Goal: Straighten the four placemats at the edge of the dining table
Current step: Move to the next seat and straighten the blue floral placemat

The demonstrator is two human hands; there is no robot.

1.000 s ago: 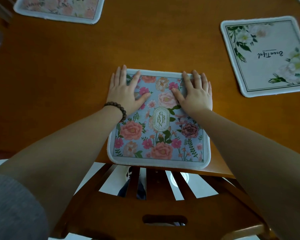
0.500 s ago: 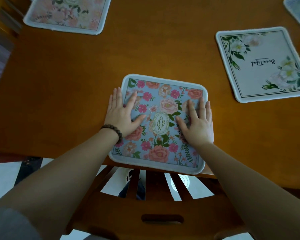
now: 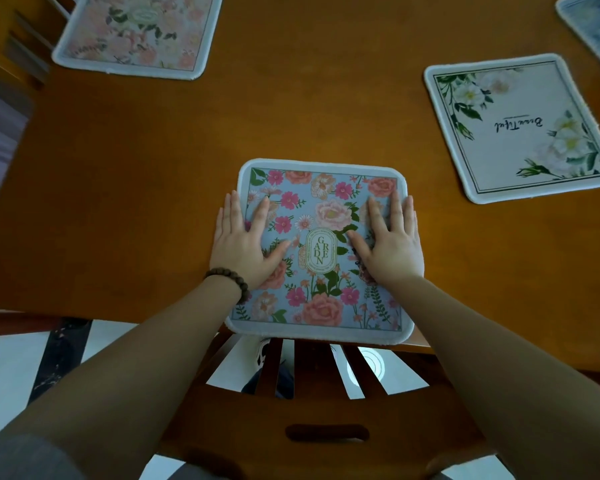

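- At the near edge of the brown wooden desk, the square blue floral placemat with a white border and a "GARDEN" label lies flat, its near border just overhanging the desk edge above a wooden chair back.
- Left hand: flat, palm down on the left part of the placemat, fingers spread wide and gripping nothing; the outer fingers sit on the desk beside the left border. A brown bead bracelet circles the wrist.
- Right hand: flat, palm down on the right part, fingers spread wide and gripping nothing — the outermost fingers lie at the right border.
- Step in hand, as judged: squaring this placemat to the desk edge. Press evenly with both palms, slide rather than lift, and bring the near border parallel to the edge — pushed back enough to remove the overhang.
- Remaining placemats: a pink floral one far left, a white one with green leaves and script lying askew at right, and a blue one cut off at the top right corner.
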